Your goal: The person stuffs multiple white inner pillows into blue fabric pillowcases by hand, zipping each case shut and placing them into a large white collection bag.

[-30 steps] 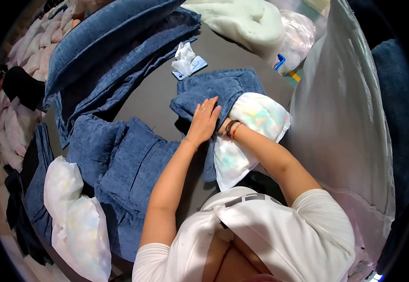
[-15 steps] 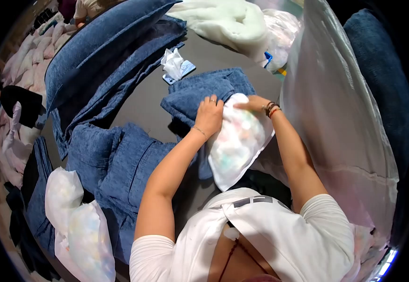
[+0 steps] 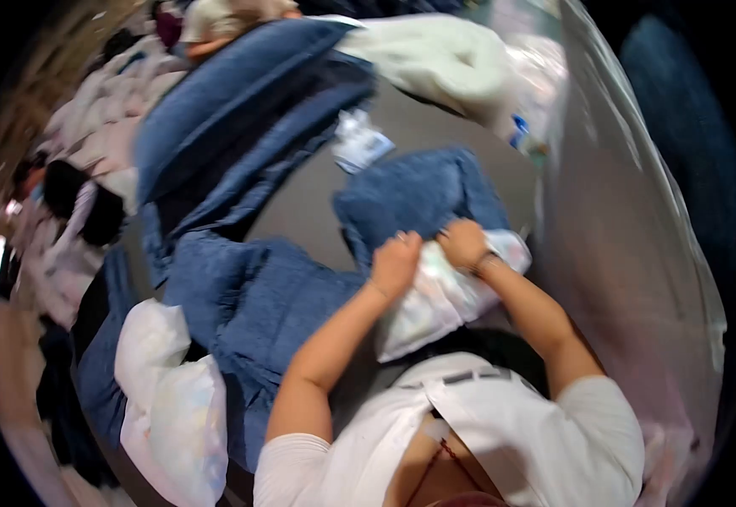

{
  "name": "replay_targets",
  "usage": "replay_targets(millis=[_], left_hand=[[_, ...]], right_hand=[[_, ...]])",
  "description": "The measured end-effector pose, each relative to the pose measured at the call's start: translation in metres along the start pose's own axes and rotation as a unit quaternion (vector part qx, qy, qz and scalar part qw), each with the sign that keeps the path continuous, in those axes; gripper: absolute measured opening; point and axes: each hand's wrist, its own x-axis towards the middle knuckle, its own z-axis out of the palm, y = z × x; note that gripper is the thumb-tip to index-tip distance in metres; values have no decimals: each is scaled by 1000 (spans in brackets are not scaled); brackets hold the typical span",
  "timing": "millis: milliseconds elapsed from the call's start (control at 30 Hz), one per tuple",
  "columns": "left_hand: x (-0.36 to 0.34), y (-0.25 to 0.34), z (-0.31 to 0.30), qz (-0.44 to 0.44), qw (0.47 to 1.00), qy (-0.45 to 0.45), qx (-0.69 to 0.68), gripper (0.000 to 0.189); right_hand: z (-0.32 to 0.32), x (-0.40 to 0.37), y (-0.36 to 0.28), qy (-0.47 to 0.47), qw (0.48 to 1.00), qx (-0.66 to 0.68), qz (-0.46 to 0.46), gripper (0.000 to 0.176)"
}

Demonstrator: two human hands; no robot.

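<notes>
A blue fabric cover (image 3: pixel 402 194), plump on its far side, lies in front of me. Out of its near end sticks a white pouch of soft stuffing (image 3: pixel 435 308), with pale coloured bits showing through. My left hand (image 3: pixel 396 264) is closed on the cover's near edge, where it meets the pouch. Close beside it, my right hand (image 3: pixel 464 243) has its fingers curled over the same edge, the pouch under its wrist. Motion blur and the fingers hide exactly how much of each fabric is gripped.
Folded blue fabric (image 3: pixel 275 287) lies left of my arms, with another white stuffed pouch (image 3: pixel 173 397) nearer. A large blue cover (image 3: pixel 241 118), white fluffy filling (image 3: pixel 435 55) and a tissue pack (image 3: pixel 359 144) are farther off. Translucent sheeting (image 3: pixel 621 220) hangs right. A person (image 3: pixel 232 21) is beyond.
My right hand has come closer to my left, onto the cover's edge. Less of the pouch sticks out, and the cover looks fuller. The whole view has shifted.
</notes>
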Motion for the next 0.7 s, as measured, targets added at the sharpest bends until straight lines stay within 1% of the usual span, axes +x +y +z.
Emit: replay_targets(millis=[33,67,100,133,167,200,233,267,300,333,400,433,467,500,533,567,600,633,667,700], left_hand=[[-10,-4,-6,9,1000,4,-9,11],[-23,-2,-6,19,1000,8,-16,9],[-37,-1,3,6,1000,-6,-10,9],[-50,8,-5,-27,998,-54,-16,12],[-68,18,-24,-54,994,4,-90,22],[-82,35,-52,-117,989,-2,-95,38],[-102,46,-69,-166,980,-12,-107,58],[-124,52,-64,-217,967,-27,-129,76],[-138,70,-77,-298,933,-76,-185,87],[-161,74,-57,-345,910,-107,-202,92],[-204,66,11,-370,856,-12,-360,88],[-204,57,19,-372,857,-12,-355,88],[-203,46,23,-470,636,-44,-611,85],[-184,56,-9,-473,476,-23,-741,78],[-165,67,-44,-482,294,-4,-826,71],[-155,80,-54,-492,383,51,-780,67],[-146,82,-55,-491,471,107,-725,63],[-143,68,-50,-488,572,135,-646,61],[-139,49,-40,-477,661,163,-556,60],[-132,28,-35,-467,676,219,-526,69]], right_hand=[[4,-4,22,23,999,39,-25,53],[5,-7,51,1,992,111,-65,64],[-8,-3,86,-121,962,232,-82,65],[-44,-18,87,-177,883,435,15,60],[-26,-15,126,-64,905,420,17,60],[1,-20,164,26,926,372,58,67],[11,-32,174,4,878,475,66,70],[15,-44,178,-22,818,570,77,74],[9,-62,157,-18,813,579,55,73],[-10,-80,120,-12,809,587,31,73],[-34,-99,84,-17,818,574,23,71],[-48,-107,68,18,812,583,1,67],[-62,-114,58,17,794,608,10,65],[-77,-119,47,14,761,648,41,63],[-85,-124,41,11,726,684,74,61],[-83,-127,44,5,716,690,105,67],[-84,-133,44,10,713,693,103,67],[-93,-143,46,-37,735,677,11,77],[-107,-154,47,-86,751,650,-82,87],[-127,-165,32,-117,750,637,-137,110]])
